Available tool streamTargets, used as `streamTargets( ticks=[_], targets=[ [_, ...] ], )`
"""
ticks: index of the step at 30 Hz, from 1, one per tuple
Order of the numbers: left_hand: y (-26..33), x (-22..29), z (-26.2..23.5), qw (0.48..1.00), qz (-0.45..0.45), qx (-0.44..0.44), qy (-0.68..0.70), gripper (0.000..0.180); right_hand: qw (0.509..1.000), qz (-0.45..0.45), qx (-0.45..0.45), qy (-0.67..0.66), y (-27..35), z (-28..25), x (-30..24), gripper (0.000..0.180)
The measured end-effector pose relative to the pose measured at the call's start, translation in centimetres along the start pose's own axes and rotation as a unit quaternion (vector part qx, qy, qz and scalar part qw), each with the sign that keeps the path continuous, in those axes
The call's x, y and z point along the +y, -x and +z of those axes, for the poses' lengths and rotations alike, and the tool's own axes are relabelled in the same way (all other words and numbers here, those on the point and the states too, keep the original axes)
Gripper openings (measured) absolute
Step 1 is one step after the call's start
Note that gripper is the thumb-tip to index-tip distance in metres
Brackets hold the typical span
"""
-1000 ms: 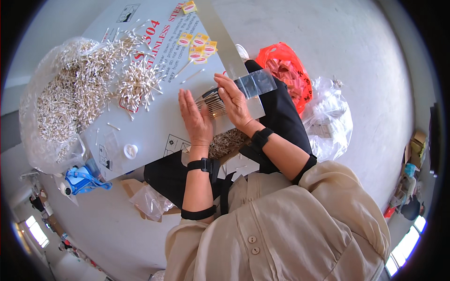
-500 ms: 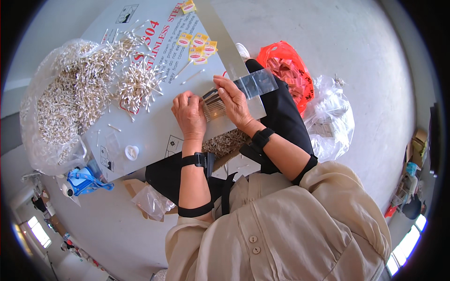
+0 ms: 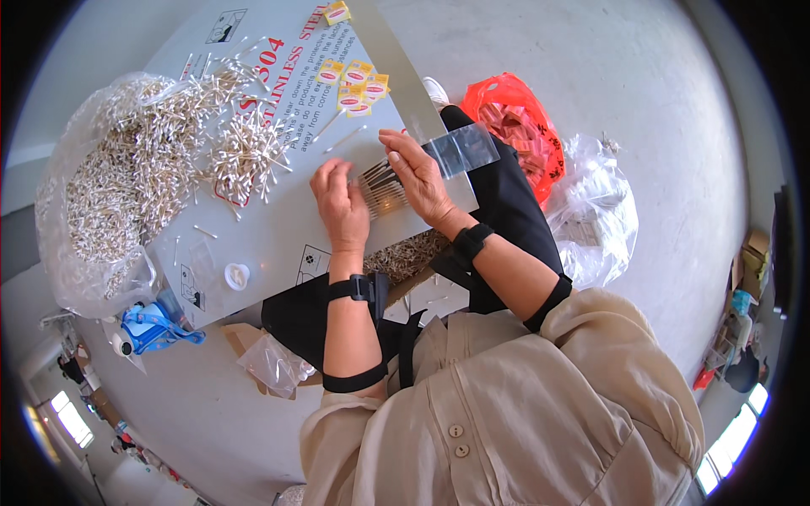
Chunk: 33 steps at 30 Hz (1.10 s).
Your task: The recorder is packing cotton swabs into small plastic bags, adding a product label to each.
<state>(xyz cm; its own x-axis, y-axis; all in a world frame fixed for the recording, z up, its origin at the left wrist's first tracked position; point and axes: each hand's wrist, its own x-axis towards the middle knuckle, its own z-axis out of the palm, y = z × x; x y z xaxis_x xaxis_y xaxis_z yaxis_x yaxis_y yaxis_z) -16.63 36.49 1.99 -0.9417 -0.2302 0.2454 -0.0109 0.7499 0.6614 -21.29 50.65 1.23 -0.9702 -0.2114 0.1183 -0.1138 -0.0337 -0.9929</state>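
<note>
Swabs (image 3: 384,192) lie on lettered tabletop (image 3: 274,232), left hand (image 3: 342,207) unclenched, right hand (image 3: 422,181) of unclear grip.

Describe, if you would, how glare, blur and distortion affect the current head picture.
Head view: fisheye distortion curves the surroundings toward a black rim; the lower-left window and lower-right window glare nearly white; pale highlights show on the clear plastic flap beside the right hand; the left hand looks slightly blurred at its fingers, perhaps from motion.
</note>
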Motion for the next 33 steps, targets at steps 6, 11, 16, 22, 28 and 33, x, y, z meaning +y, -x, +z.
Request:
streamTargets(
  ticks=[6, 11, 16, 22, 28, 33],
  targets=[
    [1.6, 0.4, 2.5, 0.966, -0.069, 0.107, 0.225, 0.044, 1.0, 0.007, -0.011, 0.001, 1.8, 1.4, -0.2, 0.029],
    [1.6, 0.7, 2.5, 0.951, -0.099, 0.106, 0.274, 0.046, 1.0, 0.0, 0.023, 0.006, 2.4, 1.9, -0.5, 0.028],
    [2.5, 0.9, 0.8, 0.988, -0.011, 0.054, 0.142, 0.056, 0.998, 0.031, 0.039, -0.034, 2.0, 0.8, 0.5, 0.029],
    [5.3, 1.6, -0.3, 0.968, 0.051, -0.132, -0.206, 0.08, 0.996, 0.055, 0.019, 0.071, 2.5, -2.5, 0.0, 0.013],
    [5.8, 1.6, -0.1, 0.959, 0.036, -0.142, -0.242, 0.084, 0.957, -0.086, -0.068, 0.269, 4.2, -4.2, -1.3, 0.002],
    [5.8, 1.7, 0.1, 0.96, 0.031, -0.136, -0.241, 0.084, 0.935, -0.128, -0.084, 0.321, 4.3, -4.0, -1.2, 0.003]
  ],
)
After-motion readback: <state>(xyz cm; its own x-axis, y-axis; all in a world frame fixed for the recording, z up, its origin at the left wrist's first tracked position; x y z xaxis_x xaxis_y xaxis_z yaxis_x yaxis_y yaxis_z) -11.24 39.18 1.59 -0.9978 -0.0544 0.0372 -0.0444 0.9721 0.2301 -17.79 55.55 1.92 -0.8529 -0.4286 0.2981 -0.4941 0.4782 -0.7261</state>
